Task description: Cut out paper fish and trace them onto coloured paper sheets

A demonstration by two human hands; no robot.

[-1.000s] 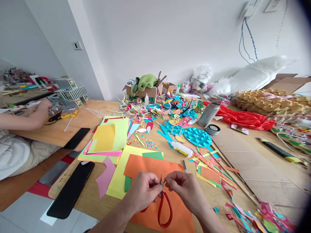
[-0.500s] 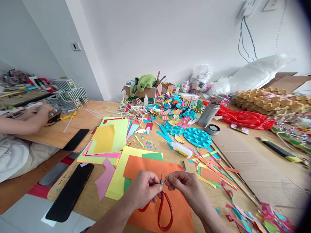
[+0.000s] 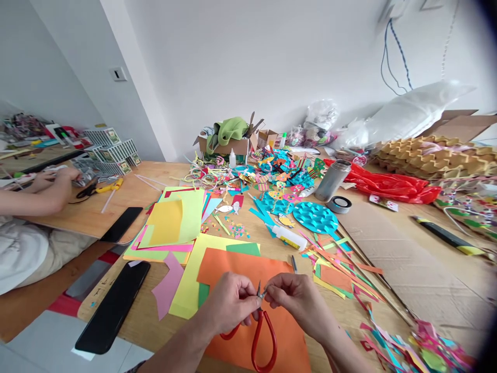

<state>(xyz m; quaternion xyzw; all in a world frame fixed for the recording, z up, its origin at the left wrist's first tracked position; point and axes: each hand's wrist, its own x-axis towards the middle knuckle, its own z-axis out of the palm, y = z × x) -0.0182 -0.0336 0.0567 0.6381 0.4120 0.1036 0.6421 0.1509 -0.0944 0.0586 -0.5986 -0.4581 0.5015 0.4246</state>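
Note:
A pair of scissors with red handles hangs below my hands, its handles toward me and its blades spread apart. My left hand is closed around the scissors near the pivot, one blade pointing up past the thumb. My right hand pinches at the tip of the other blade; whether a small piece sits between these fingertips is hidden. Beneath both hands lies a sheet of orange paper, over yellow paper and some green paper.
Left of the hands are a black phone and stacked coloured paper. Ahead lie a glue bottle, blue egg-tray pieces and a steel flask. Paper strips and cardboard spread rightward. Another person's arm rests at far left.
My right hand's fingers have shifted slightly at the blade tip. The left hand and scissors stay nearly in place; the view has tilted a little.

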